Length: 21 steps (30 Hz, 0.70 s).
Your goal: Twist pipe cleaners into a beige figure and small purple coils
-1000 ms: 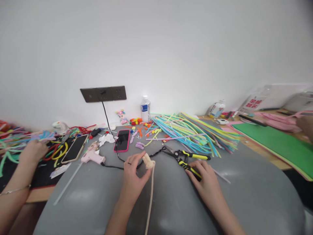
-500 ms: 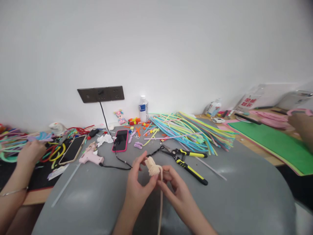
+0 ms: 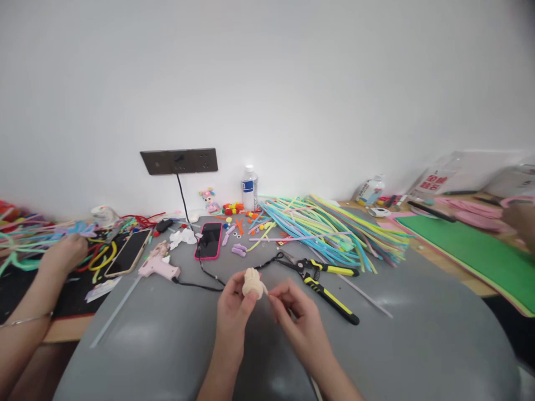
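Observation:
A small cream bundle of wound pipe cleaner (image 3: 252, 284) is gripped by my left hand (image 3: 234, 312), thumb pressed on its front. From its right side a short stretch of the same cream strand runs to my right hand (image 3: 295, 312), which pinches it between thumb and fingers. The strand's tail comes out below my right wrist, near the bottom edge. Beyond and to the right of my hands lie pliers-like cutters (image 3: 321, 278) with yellow and black handles, jaws apart.
A pink glue gun (image 3: 159, 268) with a clear stick and black cord lies left, near a pink-cased phone (image 3: 208, 241). Many pastel pipe cleaners (image 3: 317, 228) are heaped at the back. A co-worker's hand (image 3: 67, 253) is at far left; green sheets (image 3: 463, 250) lie right.
My left hand has turned the cream bundle. The strand that hung down in front now stretches rightward to my right hand's pinch. The view has shifted slightly.

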Tool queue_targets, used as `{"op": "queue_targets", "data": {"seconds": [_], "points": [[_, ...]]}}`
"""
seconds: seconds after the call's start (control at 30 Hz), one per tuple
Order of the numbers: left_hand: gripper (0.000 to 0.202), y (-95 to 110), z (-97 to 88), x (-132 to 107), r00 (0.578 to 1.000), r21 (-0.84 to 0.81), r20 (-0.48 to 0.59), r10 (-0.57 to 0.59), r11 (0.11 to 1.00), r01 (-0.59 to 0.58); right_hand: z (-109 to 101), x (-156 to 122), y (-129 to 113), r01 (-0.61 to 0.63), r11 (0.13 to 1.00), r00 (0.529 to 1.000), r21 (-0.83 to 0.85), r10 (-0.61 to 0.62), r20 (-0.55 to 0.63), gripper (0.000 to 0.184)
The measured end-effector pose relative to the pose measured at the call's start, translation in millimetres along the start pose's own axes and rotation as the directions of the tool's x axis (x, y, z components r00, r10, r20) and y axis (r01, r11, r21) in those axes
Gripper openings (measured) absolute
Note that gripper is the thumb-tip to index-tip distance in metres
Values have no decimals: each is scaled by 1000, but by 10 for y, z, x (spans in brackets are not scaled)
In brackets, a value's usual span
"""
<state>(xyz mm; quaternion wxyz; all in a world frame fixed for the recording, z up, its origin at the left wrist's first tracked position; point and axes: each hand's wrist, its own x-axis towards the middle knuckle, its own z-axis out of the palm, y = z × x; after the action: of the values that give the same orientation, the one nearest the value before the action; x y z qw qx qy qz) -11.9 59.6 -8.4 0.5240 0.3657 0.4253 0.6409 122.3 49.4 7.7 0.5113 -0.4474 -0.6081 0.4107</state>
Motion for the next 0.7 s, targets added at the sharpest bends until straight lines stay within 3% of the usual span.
{"op": "queue_targets", "data": {"seconds": [0.2, 0.33, 0.47, 0.57, 0.7], "points": [[42, -64, 88, -59, 984, -83, -169, -50, 996, 36, 270, -95, 93, -3, 997, 1000, 72, 2, 4, 34], [38, -88, 67, -57, 973, 90, -214, 88, 993, -70, 350, -137, 89, -57, 987, 998, 150, 51, 44, 33], [35, -149, -13, -31, 943, 374, -201, 264, 911, -175, 314, -116, 79, -91, 984, 994, 155, 80, 79, 33], [34, -182, -22, -38, 941, 464, -181, 285, 869, -174, 251, -106, 109, -102, 991, 993, 88, 95, 75, 30], [29, -161, 35, -78, 952, 452, -174, 253, 879, -151, 189, -130, 154, -106, 994, 990, -12, 107, 96, 25]]}}
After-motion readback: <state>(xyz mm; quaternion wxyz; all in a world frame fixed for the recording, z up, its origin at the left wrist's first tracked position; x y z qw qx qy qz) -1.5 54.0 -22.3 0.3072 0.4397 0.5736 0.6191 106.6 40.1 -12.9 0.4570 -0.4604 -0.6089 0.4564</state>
